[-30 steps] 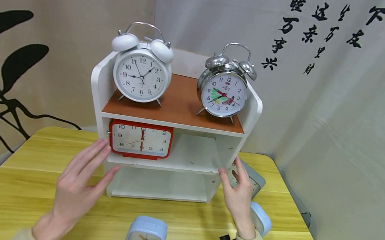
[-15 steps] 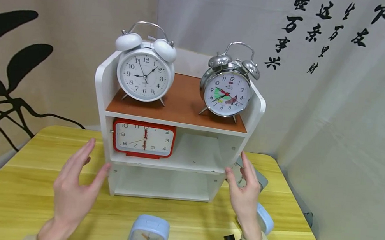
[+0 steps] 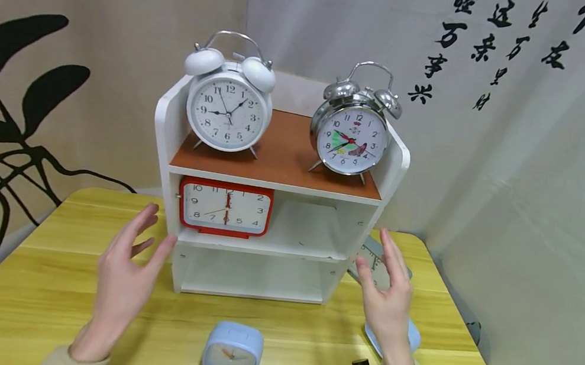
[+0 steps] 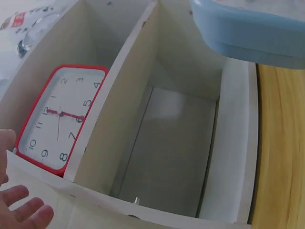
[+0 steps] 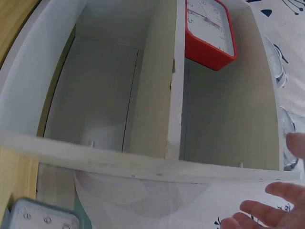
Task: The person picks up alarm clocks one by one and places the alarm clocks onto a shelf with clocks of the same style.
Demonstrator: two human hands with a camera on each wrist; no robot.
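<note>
Standing upright on the wooden table (image 3: 71,254), the white shelf unit (image 3: 308,232) is the thing nearest both hands and the landmark for all positions below. The left hand (image 3: 123,284) is at the unit's left side, fingers and thumb apart, gripping nothing; whether the thumb tip contacts the panel edge cannot be told. The right hand (image 3: 389,305) is just beside the unit's right side, likewise spread and holding nothing. The palms flank the unit, an arrangement that, by judgement, gives even access to both side panels.

On the unit's top board, the white twin-bell clock (image 3: 228,113) occupies the left and the silver twin-bell clock (image 3: 353,141) the right; each rests on splayed feet, probably for stability, with its dial forward for reading. On the middle board, the red clock (image 3: 227,208) stands on its base near the unit's left wall.

To the right of the unit, a grey clock (image 3: 376,260) is partly hidden by the right hand. In front of the unit is a blue clock (image 3: 233,354); a second blue object (image 3: 413,337), to the unit's right front, is partly covered by the right forearm. Behind the unit hangs a printed cloth (image 3: 490,138).
</note>
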